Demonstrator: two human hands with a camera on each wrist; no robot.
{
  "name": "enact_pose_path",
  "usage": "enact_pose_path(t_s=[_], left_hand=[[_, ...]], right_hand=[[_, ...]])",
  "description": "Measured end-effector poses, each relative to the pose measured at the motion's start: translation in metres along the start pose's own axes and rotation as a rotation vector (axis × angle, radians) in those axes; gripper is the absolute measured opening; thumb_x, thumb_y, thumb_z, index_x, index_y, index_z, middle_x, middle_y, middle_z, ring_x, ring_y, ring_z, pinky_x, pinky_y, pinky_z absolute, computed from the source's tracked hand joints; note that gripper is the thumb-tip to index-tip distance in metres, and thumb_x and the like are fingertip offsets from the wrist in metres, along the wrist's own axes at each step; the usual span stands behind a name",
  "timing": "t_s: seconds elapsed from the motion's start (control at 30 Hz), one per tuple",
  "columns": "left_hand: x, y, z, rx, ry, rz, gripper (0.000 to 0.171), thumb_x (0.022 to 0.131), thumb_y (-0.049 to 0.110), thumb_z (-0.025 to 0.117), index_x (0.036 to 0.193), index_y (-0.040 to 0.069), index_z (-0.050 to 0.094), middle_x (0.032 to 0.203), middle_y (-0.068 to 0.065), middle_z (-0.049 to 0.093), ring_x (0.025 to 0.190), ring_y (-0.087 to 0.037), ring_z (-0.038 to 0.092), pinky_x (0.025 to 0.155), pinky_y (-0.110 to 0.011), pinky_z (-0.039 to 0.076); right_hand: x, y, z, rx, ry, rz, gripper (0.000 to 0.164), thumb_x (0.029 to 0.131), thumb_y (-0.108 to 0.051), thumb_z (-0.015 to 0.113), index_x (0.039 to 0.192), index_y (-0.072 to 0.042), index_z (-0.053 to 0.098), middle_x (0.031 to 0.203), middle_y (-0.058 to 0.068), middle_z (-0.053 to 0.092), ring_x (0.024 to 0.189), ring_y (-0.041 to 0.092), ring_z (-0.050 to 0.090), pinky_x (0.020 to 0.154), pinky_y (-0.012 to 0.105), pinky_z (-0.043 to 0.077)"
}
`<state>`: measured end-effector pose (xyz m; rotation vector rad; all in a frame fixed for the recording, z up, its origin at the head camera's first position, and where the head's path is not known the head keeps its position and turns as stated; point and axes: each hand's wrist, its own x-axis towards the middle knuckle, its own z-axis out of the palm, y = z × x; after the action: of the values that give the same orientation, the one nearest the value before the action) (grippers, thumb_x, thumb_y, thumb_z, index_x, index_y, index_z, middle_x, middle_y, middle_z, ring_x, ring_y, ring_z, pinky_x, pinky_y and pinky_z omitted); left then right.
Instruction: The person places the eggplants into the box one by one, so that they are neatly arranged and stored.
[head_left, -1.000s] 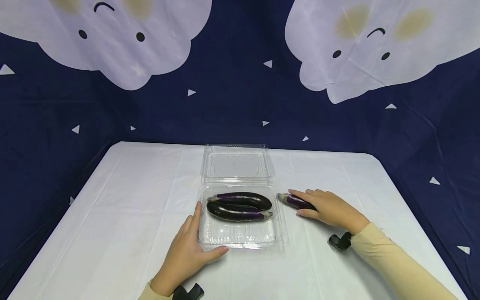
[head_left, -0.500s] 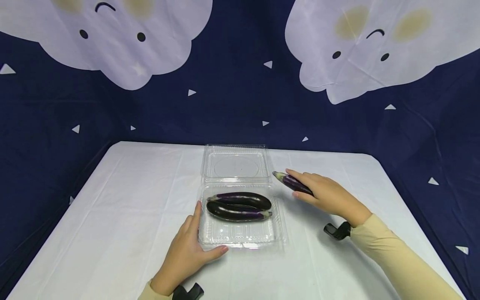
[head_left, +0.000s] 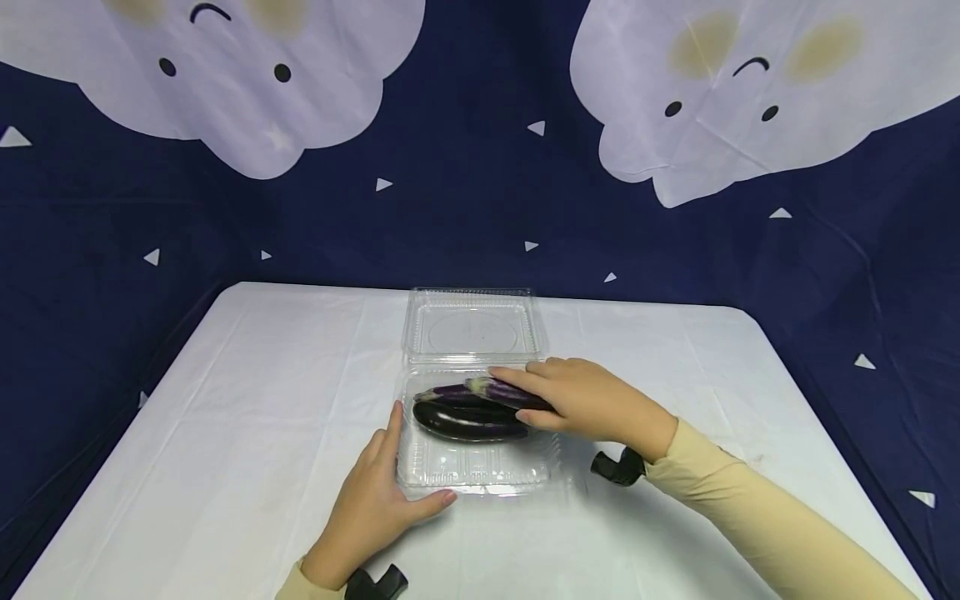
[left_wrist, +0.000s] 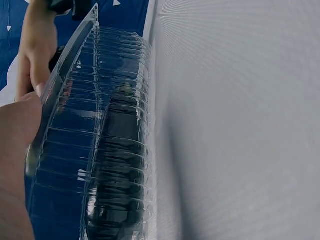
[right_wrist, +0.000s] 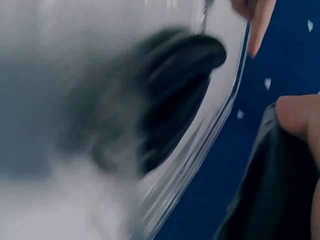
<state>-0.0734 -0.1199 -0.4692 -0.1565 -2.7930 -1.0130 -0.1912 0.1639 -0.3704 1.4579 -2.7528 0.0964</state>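
Note:
My right hand grips a dark purple eggplant, its pale stem end pointing left, over the right side of a clear plastic clamshell box. Beneath lie two glossy eggplants: the near one shows most of its length, while the far one is partly covered by the held one. My left hand rests at the box's near left corner, fingers straight along the left wall and thumb at the front rim. Through the ribbed wall in the left wrist view, a dark eggplant shows.
The box's clear lid lies folded back behind it, flat on the white-covered table. A dark blue backdrop with cloud faces hangs behind the table's far edge. Black camera mounts sit at both wrists.
My right hand lifted the third eggplant off the table right of the box, then carried it left over the two inside. My left hand has stayed at the box corner.

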Motion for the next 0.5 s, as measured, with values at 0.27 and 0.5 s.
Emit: enact_pose_path(t_s=[0.27,0.5], left_hand=[[0.001,-0.001,0.000,-0.003,-0.012,-0.002,0.132,0.064,0.071,0.079,0.160,0.007,0.014,0.120,-0.010,0.059,0.098,-0.016,0.055,0.081,-0.039,0.049],[0.000,-0.002,0.000,0.010,-0.013,0.008,0.131,0.065,0.072,0.078,0.160,0.007,0.014,0.120,-0.010,0.059,0.097,-0.015,0.055,0.080,-0.038,0.050]], right_hand=[[0.024,-0.035,0.002,-0.089,-0.105,-0.105,0.062,0.094,-0.041,0.059,0.152,-0.026,0.041,0.112,-0.003,0.068,0.091,0.018,0.066,0.079,0.038,0.054],[0.036,-0.052,0.009,-0.139,-0.173,-0.159,0.063,0.095,-0.043,0.058,0.153,-0.027,0.040,0.113,-0.002,0.066,0.087,0.016,0.064,0.074,0.034,0.054]])
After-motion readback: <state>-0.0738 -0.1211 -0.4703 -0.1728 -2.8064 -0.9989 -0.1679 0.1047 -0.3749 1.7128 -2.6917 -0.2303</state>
